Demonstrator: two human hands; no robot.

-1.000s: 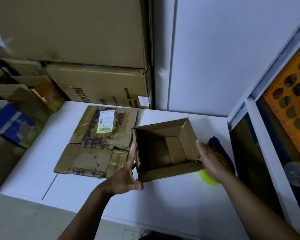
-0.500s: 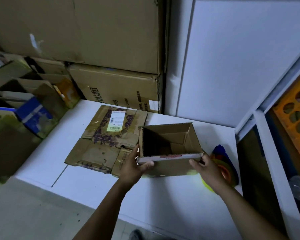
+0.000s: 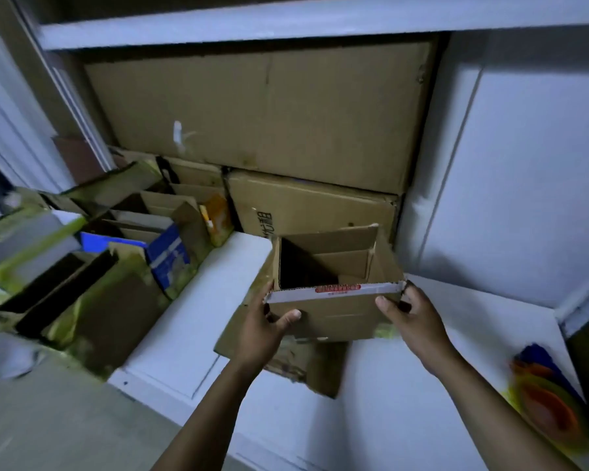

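An open brown cardboard box with a white taped front edge is held up above the white surface. My left hand grips its lower left corner, thumb on the front face. My right hand grips its right front corner, thumb on the front face too. The box's opening faces up and away; inside it looks empty. Under the box lies flattened cardboard, partly hidden by the box and my hands.
Large cardboard boxes are stacked against the back under a white shelf. Several open boxes, one blue, crowd the left. Bright plastic items lie at the right edge. A white wall panel stands behind.
Both hands have lifted the box off the surface and carried it over the flattened cardboard. My view has tilted upward, showing the shelf and more boxes on the left.
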